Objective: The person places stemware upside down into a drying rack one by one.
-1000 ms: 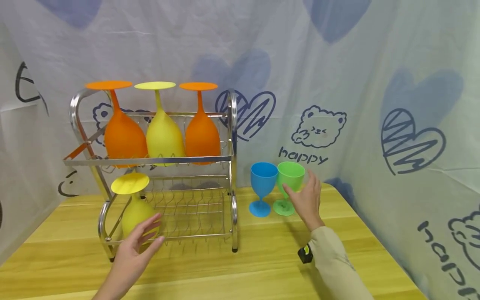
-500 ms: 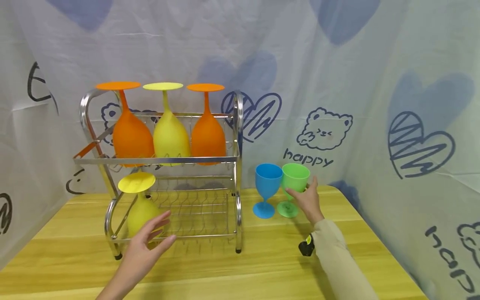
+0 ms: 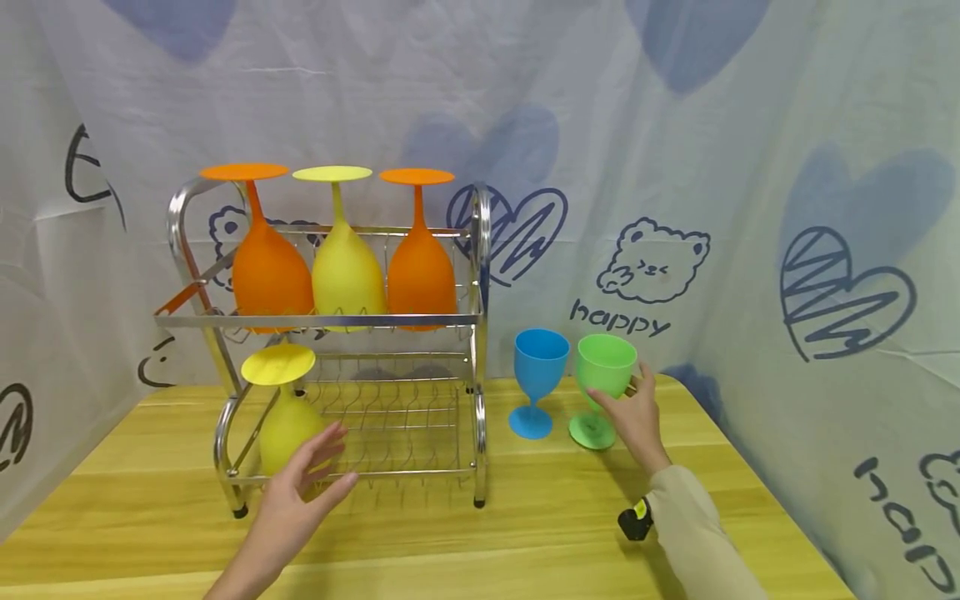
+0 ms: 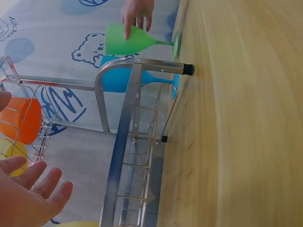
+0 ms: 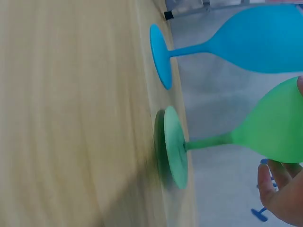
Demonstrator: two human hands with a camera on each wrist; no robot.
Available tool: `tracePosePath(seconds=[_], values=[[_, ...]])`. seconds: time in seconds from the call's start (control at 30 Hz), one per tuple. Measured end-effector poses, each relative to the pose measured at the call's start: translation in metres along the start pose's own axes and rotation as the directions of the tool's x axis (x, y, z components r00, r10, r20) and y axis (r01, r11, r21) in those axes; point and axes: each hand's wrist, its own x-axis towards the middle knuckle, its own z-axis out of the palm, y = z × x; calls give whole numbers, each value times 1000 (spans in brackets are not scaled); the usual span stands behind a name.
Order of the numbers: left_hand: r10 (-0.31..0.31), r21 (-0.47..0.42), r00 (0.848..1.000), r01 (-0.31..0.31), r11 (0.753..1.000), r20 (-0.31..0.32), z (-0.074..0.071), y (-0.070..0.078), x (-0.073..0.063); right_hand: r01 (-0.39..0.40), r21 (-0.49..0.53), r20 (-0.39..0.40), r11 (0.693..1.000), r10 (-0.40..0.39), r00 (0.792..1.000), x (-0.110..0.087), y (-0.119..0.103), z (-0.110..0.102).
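We are listing, first, one right hand [image 3: 636, 417], thumb and fingers pinching the bowl of one green goblet [image 3: 606, 367], which it is holding mouth-up at the right end of the row; whether the goblet's foot is fully touching the tabletop [image 3: 525, 533], we cannot tell. One beige sleeve [image 3: 693, 525] is covering that forearm. One blue goblet [image 3: 540, 362] is standing upright on the tabletop, just beside the green one and apart from it. One left hand [image 3: 296, 500], thumb and fingers spread, is hovering before one lower yellow goblet [image 3: 281, 429], which is resting upside down on the lower tier of one metal rack [image 3: 352, 320]. On the upper tier, three more are resting foot-up, left to right: one orange goblet [image 3: 270, 271], one upper yellow goblet [image 3: 348, 271], one second orange goblet [image 3: 422, 275]. Behind everything, one pale cloth [image 3: 337, 83] is hanging, printed with hearts, bears and "happy".
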Motion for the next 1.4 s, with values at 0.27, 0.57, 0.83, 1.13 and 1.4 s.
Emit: tracePosePath(seconds=[0.27, 0.57, 0.83, 1.13, 1.4], values=[[-26, -26, 1000, 27, 999, 5, 1, -3, 0, 89, 3, 43, 996, -89, 995, -23, -15, -7], [-7, -50, 1000, 7, 999, 12, 6, 0, 2, 254, -17, 94, 967, -252, 963, -53, -36, -2], [43, -33, 999, -43, 999, 20, 17, 1, 10, 409, -85, 135, 909, -396, 908, -77, -45, 8], [49, -72, 998, -46, 996, 41, 30, 3, 18, 503, -104, 199, 858, -477, 856, -99, -57, 20], [94, -54, 993, -90, 994, 75, 42, 8, 25, 569, -103, 267, 816, -528, 806, -110, -65, 27]])
